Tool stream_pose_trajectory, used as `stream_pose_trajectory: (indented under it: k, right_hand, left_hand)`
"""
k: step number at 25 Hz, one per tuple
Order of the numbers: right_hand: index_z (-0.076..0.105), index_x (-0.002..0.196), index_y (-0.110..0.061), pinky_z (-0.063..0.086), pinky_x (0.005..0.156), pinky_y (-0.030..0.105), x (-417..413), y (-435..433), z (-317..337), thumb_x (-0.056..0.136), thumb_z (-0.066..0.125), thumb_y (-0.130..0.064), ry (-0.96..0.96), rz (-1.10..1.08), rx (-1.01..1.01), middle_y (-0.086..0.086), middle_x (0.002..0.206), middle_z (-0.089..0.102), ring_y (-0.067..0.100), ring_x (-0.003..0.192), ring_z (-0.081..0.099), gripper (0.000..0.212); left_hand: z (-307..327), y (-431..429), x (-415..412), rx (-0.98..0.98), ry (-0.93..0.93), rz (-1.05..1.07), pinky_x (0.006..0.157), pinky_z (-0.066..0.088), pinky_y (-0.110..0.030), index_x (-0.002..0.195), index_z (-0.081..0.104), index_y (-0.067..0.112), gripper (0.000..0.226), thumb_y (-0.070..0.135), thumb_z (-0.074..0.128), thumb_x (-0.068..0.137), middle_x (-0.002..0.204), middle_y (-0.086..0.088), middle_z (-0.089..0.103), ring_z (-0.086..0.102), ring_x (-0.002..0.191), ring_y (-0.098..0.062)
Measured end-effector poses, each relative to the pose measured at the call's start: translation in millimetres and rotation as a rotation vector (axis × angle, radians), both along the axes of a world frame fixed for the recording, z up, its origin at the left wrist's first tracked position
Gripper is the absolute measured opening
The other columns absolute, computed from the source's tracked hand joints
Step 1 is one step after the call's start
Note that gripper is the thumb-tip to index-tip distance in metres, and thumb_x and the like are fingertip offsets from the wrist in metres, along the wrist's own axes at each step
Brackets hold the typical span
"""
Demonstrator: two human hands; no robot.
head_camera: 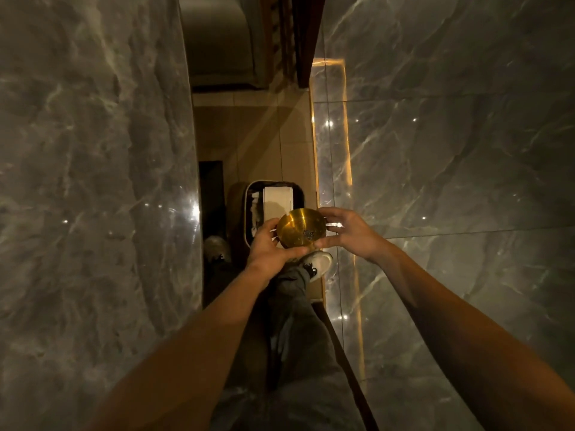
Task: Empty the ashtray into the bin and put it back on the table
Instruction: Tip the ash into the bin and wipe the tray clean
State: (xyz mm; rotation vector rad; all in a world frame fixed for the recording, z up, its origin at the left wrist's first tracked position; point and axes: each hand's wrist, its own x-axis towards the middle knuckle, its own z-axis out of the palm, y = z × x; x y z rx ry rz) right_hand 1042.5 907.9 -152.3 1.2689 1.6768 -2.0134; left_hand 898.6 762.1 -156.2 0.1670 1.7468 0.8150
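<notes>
A round brass ashtray with a small heap of grey ash in its bowl is held between both my hands. My left hand grips its left and near rim. My right hand pinches its right rim with thumb and fingers. The ashtray hangs roughly level, just above the near right corner of an open bin on the floor. The bin has a pale rim and holds white paper and a light box.
A grey marble table top fills the left side. A grey marble surface with a lit amber edge fills the right. Between them runs a narrow strip of beige floor tiles, with my legs and shoes there.
</notes>
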Motion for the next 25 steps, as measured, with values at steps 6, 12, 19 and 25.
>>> stream_pose_trajectory:
  k: [6,12,19,25]
  right_hand:
    - [0.053,0.13,-0.01,0.041,0.103,0.027,-16,12,-83,0.068,0.082,0.003,-0.003,0.045,-0.045,0.005,0.124,0.06,0.019,0.12,0.053,0.07]
    - [0.061,0.122,-0.011,0.044,0.104,0.035,-17,15,-157,0.07,0.082,-0.001,-0.002,0.048,-0.109,0.008,0.122,0.065,0.016,0.115,0.06,0.057]
    - [0.063,0.118,-0.003,0.05,0.1,0.038,-27,9,-214,0.076,0.076,-0.001,0.054,-0.009,-0.194,0.014,0.118,0.068,0.024,0.115,0.063,0.044]
    - [0.063,0.116,0.003,0.052,0.086,0.022,-41,3,-245,0.084,0.068,0.001,0.095,-0.072,-0.21,0.013,0.112,0.07,0.016,0.104,0.067,0.033]
  left_hand:
    - [-72,9,-8,-0.058,-0.062,0.119,0.08,0.046,-0.017,0.132,0.048,0.021,0.087,0.008,0.09,0.057,0.122,0.004,0.058,0.054,0.115,-0.014]
    - [-143,13,-4,-0.15,-0.107,0.233,0.094,0.053,-0.036,0.134,0.048,0.015,0.091,0.005,0.091,0.055,0.133,-0.007,0.058,0.058,0.121,-0.025]
    - [-185,12,-12,-0.221,-0.126,0.331,0.109,0.042,-0.049,0.147,0.033,0.013,0.108,0.009,0.09,0.056,0.144,-0.01,0.051,0.05,0.131,-0.027]
    - [-214,20,-24,-0.243,-0.091,0.423,0.106,0.042,-0.036,0.145,0.033,0.005,0.088,0.0,0.081,0.071,0.143,-0.013,0.052,0.051,0.131,-0.028]
